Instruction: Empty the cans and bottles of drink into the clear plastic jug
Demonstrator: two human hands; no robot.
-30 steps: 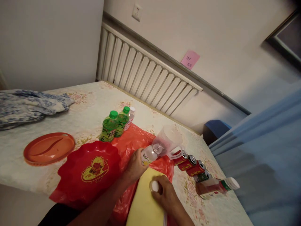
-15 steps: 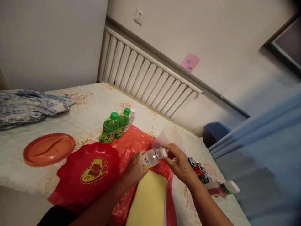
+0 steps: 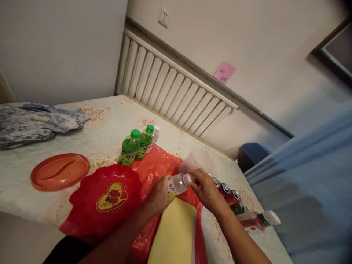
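My left hand is wrapped round the lower part of a clear plastic bottle with a white label and a yellow print. The bottle lies tilted, its neck pointing right. My right hand has its fingers closed on the white cap at the neck. Below the bottle are a yellow folded sheet or pad and a red plastic bag. Just behind my right hand stands a translucent plastic tub, partly hidden.
A red scalloped tray, an orange lid and green-capped bottles stand left. Several drink cans and a white-capped bottle are right. Bunched patterned cloth lies far left; a radiator runs behind the table.
The fingers of my right hand have closed in more tightly round the white cap. My left hand keeps hold of the bottle, and the view has shifted slightly.
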